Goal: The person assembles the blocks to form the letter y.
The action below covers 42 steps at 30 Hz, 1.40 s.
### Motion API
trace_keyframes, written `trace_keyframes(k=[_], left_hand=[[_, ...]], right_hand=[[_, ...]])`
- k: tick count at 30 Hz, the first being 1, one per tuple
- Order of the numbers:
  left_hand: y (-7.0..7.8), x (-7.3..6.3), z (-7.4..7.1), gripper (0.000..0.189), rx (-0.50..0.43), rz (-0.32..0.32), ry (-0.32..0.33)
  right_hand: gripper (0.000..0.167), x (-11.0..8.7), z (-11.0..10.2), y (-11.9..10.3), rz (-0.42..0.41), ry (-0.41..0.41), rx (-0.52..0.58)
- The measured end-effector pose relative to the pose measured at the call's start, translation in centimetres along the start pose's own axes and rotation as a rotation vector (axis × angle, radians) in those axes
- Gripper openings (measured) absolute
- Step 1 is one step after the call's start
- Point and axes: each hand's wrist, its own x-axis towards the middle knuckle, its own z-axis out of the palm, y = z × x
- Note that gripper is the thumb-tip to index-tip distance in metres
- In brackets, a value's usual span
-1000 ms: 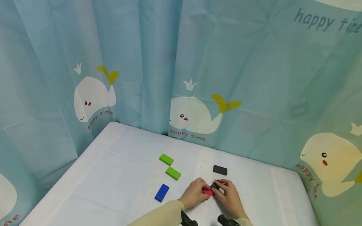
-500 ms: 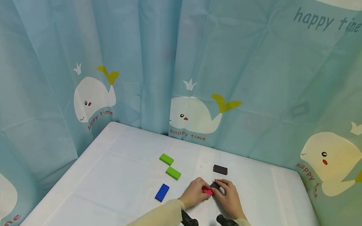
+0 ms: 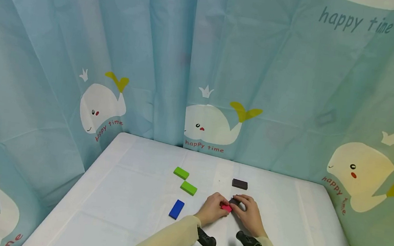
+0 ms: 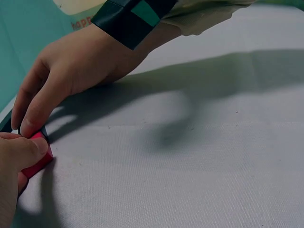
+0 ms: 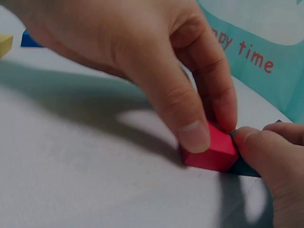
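Note:
My left hand (image 3: 211, 209) pinches a red block (image 3: 226, 208) between thumb and fingers, low on the white table. Opposite it, my right hand (image 3: 250, 216) holds a black block (image 3: 234, 202) the same way. The two blocks meet end against side, seen closely in the right wrist view, where the red block (image 5: 213, 151) lies right up against the dark one (image 5: 244, 167). In the left wrist view the left thumb (image 4: 31, 151) lies on the red block (image 4: 39, 161), and the right hand (image 4: 78, 66) reaches down beside it. Fingers cover much of the black block.
Another black block (image 3: 239, 184) lies beyond my hands. Two green blocks (image 3: 181, 173) and a blue block (image 3: 177, 209) lie to the left. A yellow block (image 5: 4, 46) shows at the right wrist view's edge. A whale-print curtain (image 3: 161, 53) stands behind the table (image 3: 118, 195).
Almost nothing moves. Both hands keep their grip on the red and black blocks in the same place; the yellow sliver beside the left sleeve is no longer visible in the head view.

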Motion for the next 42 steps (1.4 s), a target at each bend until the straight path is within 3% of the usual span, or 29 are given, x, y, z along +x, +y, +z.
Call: trace_keyframes(k=[10, 23, 42], left_hand=[[0.3, -0.1, -0.2, 0.024, -0.022, -0.019, -0.013], [0.4, -0.2, -0.3, 0.023, -0.028, -0.019, -0.011], [0.5, -0.2, -0.4, 0.023, -0.026, -0.029, -0.014]], right_hand=[[0.034, 0.2, -0.2, -0.2, 0.037, -0.015, 0.031], [0.029, 1.3, -0.8, -0.2, 0.201, -0.142, 0.108], [0.036, 0.4, -0.3, -0.4, 0.126, -0.069, 0.130]])
